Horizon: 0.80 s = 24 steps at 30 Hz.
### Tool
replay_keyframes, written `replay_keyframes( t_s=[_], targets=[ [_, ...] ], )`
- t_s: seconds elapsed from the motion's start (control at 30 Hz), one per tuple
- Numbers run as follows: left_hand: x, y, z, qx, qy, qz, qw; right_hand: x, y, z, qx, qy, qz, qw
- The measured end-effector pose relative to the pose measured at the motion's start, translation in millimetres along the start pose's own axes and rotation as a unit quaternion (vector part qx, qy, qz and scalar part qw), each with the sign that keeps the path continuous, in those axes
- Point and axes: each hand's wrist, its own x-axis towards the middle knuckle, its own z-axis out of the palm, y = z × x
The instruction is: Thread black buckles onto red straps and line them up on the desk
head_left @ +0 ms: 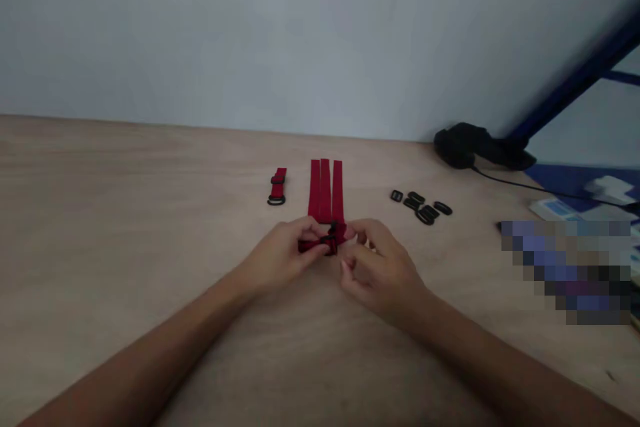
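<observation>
Both hands meet at the middle of the wooden table (125, 213). My left hand (285, 255) is closed on a red strap (315, 245) with a small black buckle (330, 242) on it. My right hand (377, 267) pinches the strap's other end, right beside the buckle. Just beyond my fingers, three more red straps (325, 190) lie side by side, pointing away from me. A shorter red strap with black buckles on it (277, 187) rests to their left.
A small heap of loose black buckles (423, 205) lies to the right of the straps. A black device with a cable (467, 145) sits at the back right by the wall. Papers and a blurred patch fill the far right edge.
</observation>
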Motion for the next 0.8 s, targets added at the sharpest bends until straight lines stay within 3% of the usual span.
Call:
replay_keyframes(
  t_s=[0.13,0.23,0.33,0.43,0.57,0.7,0.8],
  targets=[
    [-1.1,1.0,0.7,-0.004,-0.035,-0.001,0.999,1.1,-0.7,-1.3,-0.02,-0.033,0.041,0.998],
    [-2.0,2.1,3.0,-0.024,-0.056,-0.01,0.998,2.1,2.6,1.2,-0.039,-0.062,0.027,0.997],
    [-1.2,3.3,5.2,-0.041,-0.06,-0.017,0.997,2.3,5.6,4.4,-0.05,-0.045,0.01,0.998],
    [0.6,3.3,5.0,-0.036,-0.045,-0.017,0.998,0.7,4.7,5.1,-0.032,-0.004,-0.009,0.999],
    [2.6,-1.0,-1.1,0.031,0.02,-0.043,0.998,-1.5,-0.6,1.0,0.016,0.015,-0.04,0.999],
    [2.3,-5.3,-4.1,0.019,0.013,-0.046,0.999,0.9,2.7,-6.1,0.098,-0.038,-0.035,0.994],
    [1.8,-6.7,-1.1,-0.011,-0.006,-0.025,1.0,2.9,12.0,-8.3,0.198,-0.101,-0.029,0.975]
  ],
)
